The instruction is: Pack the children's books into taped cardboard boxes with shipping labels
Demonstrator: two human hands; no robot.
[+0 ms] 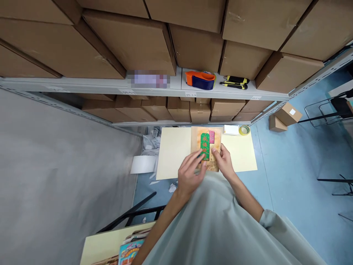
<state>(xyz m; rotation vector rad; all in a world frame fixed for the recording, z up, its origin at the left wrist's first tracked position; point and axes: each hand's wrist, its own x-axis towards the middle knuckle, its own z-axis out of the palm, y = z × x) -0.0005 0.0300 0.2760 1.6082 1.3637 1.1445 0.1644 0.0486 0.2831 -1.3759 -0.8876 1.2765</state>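
Note:
A tan and orange booklet (216, 156) is held over the pale yellow table (173, 151) in front of me. Its cover carries a green panel with red characters and a small pink patch. My right hand (225, 162) grips the booklet's right edge, the thumb on top and the other fingers partly hidden behind it. Across the lower left of the cover lies my left hand (191, 175), its fingers stretched out and apart, touching the green panel. A plain tan strip shows along the booklet's left side; I cannot tell whether it is part of it.
At the table's back right are a white box (231, 130) and a tape roll (244, 130). A shelf (165, 92) with cardboard boxes stands ahead, holding an orange-and-blue tape dispenser (200, 80) and yellow-black cutters (234, 82). Picture books (131, 252) lie at lower left.

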